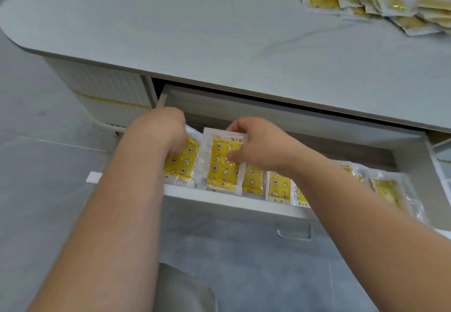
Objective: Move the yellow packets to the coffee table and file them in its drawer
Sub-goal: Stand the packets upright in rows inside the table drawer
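Packets being filed in the drawer [244,202]
A row is filed; a pile [371,1] remains on the table [170,31]. One packet [223,162] is pinched by the right hand [253,143]; the left hand [163,131] is curled on another [180,162].

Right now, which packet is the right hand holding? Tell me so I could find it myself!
Find the open drawer under the grey coffee table; a row of yellow packets stands along its front. The right hand pinches the tall packet, second from the left, beside the one under the left hand. It sticks up higher than its neighbours, showing its whole yellow face with stars and moons.
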The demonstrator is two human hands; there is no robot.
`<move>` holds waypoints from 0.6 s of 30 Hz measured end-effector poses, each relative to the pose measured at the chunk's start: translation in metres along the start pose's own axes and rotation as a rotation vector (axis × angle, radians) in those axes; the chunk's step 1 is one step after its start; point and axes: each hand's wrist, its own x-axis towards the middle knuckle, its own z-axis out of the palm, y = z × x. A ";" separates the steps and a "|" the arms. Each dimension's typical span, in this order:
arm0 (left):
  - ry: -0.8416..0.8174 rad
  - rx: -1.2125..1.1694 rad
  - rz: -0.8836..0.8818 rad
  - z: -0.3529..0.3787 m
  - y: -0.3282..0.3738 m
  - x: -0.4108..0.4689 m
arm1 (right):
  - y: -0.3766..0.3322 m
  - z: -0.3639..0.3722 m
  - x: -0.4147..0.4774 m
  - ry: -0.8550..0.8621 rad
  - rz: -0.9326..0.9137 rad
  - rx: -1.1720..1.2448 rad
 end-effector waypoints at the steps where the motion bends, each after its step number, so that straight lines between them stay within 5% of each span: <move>1: -0.015 0.020 -0.023 0.000 0.002 -0.001 | -0.002 0.002 0.004 -0.022 -0.008 -0.015; 9: 0.126 0.143 -0.069 0.002 0.006 -0.011 | -0.010 0.009 0.017 -0.095 -0.073 -0.093; 18: 0.095 0.015 -0.042 0.010 0.001 0.004 | -0.007 0.013 0.022 -0.090 -0.051 -0.083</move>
